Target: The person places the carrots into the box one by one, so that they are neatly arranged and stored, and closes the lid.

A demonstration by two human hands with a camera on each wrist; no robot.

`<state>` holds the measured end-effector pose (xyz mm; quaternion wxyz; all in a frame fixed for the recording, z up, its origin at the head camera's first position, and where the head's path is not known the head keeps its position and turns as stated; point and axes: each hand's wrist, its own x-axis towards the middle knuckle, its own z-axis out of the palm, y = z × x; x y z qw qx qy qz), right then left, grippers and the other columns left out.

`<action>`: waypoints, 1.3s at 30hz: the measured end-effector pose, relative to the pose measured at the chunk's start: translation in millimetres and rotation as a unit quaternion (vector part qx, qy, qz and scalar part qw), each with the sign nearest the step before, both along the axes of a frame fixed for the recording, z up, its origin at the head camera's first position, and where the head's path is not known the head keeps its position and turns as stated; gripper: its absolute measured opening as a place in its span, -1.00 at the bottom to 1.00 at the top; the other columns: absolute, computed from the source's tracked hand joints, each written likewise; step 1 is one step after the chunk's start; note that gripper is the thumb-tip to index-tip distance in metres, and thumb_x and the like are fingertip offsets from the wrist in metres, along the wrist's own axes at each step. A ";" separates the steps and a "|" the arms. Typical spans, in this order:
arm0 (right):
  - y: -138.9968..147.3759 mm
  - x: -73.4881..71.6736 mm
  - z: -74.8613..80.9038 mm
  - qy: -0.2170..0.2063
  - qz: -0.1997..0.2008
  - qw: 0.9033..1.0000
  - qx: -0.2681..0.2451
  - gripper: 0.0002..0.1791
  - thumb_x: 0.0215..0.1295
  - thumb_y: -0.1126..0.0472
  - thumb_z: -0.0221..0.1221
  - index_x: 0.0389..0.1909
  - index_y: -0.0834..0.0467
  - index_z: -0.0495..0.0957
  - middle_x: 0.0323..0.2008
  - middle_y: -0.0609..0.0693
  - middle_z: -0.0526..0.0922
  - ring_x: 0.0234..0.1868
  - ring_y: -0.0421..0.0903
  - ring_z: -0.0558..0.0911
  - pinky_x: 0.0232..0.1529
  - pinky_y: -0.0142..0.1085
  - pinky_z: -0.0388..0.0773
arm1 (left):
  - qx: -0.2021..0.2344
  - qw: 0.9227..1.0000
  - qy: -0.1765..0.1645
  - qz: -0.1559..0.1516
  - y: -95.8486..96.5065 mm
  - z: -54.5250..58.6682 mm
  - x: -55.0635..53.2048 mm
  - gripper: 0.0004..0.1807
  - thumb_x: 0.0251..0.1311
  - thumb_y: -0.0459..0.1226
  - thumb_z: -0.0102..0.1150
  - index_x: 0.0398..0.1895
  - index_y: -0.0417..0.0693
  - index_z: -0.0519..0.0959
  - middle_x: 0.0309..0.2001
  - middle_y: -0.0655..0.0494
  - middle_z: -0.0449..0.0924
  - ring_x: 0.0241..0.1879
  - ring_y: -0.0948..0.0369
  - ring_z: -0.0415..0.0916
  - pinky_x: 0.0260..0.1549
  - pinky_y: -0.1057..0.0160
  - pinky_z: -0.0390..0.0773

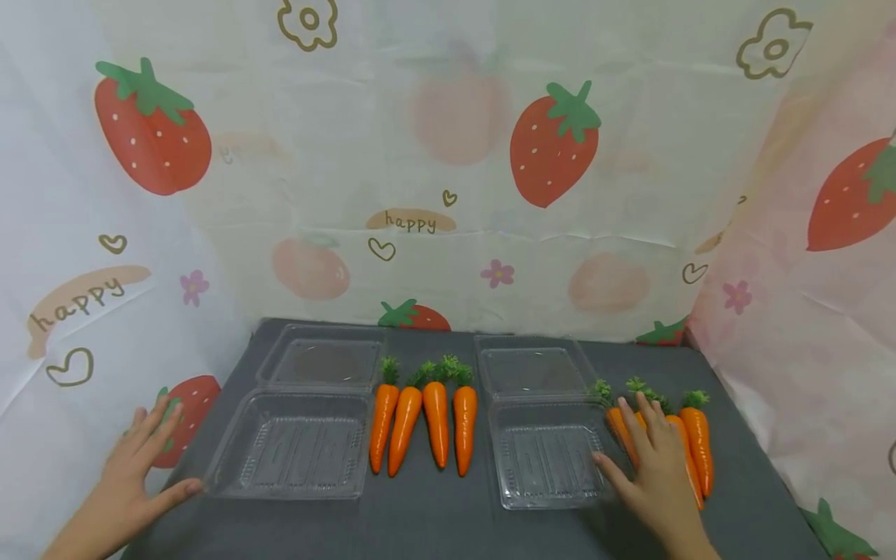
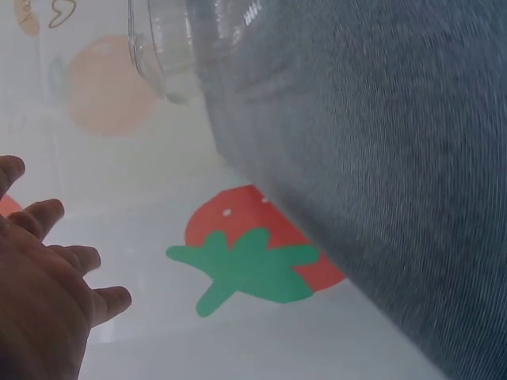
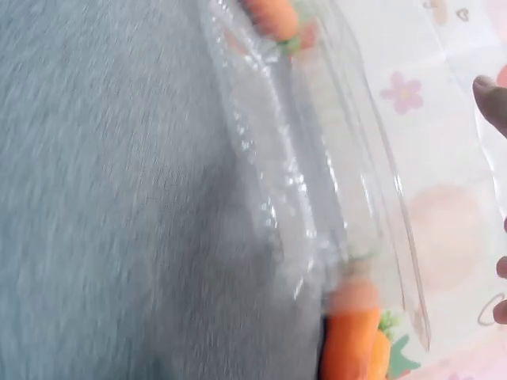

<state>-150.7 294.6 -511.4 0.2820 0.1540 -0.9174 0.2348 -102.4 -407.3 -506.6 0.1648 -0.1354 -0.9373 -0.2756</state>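
Fingers spread, my left hand point(image 1: 140, 474) is raised at the table's left edge, beside a clear plastic box point(image 1: 301, 451) with its lid point(image 1: 325, 362) folded back; it holds nothing. My right hand point(image 1: 654, 474), also spread, hovers over the right-hand group of orange carrots point(image 1: 696, 443) with green tops and hides part of them. Its thumb is near a second clear box point(image 1: 549, 459), whose lid point(image 1: 535, 369) also lies back. Between the boxes, several carrots point(image 1: 436, 428) lie side by side, tops away from me. In the right wrist view, fingertips point(image 3: 493, 103) show at the right edge.
A dark grey cloth point(image 1: 434, 521) covers the table. Around its back and sides hang pale fabric walls point(image 1: 448, 155) printed with strawberries, flowers and hearts. The left wrist view shows the table edge point(image 2: 333, 265) against the fabric.
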 end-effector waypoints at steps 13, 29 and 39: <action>-41.2 -13.1 14.0 -0.014 0.020 0.999 -0.028 0.04 0.09 0.13 0.52 0.58 0.09 0.22 0.53 0.30 0.22 0.49 0.44 0.18 0.36 0.50 0.15 | 0.084 0.996 -0.024 0.013 4.6 -10.4 -4.5 0.05 0.16 -0.26 0.46 0.66 0.14 0.07 0.67 0.28 -0.16 0.56 0.54 -0.39 0.51 -0.39 -0.33; -100.0 -22.6 15.2 -0.088 0.056 0.990 -0.092 -0.05 0.28 0.02 0.42 0.61 -0.01 0.16 0.55 0.15 0.21 0.49 0.28 0.27 0.24 0.42 0.42 | 0.167 0.985 -0.035 -0.007 20.0 -20.9 -5.5 -0.16 0.33 -0.38 0.26 0.64 0.03 0.14 0.62 0.44 -0.01 0.45 0.67 -0.04 0.13 0.80 0.14; -140.0 -24.0 27.7 -0.130 0.090 0.978 -0.138 -0.12 0.33 0.01 0.38 0.59 -0.07 0.19 0.54 0.07 0.23 0.48 0.21 0.33 0.28 0.34 0.46 | 0.247 0.968 -0.019 -0.049 24.7 -31.0 -14.0 -0.24 0.37 -0.51 0.14 0.60 -0.19 0.15 0.59 0.39 0.13 0.53 0.55 0.00 0.34 0.71 0.08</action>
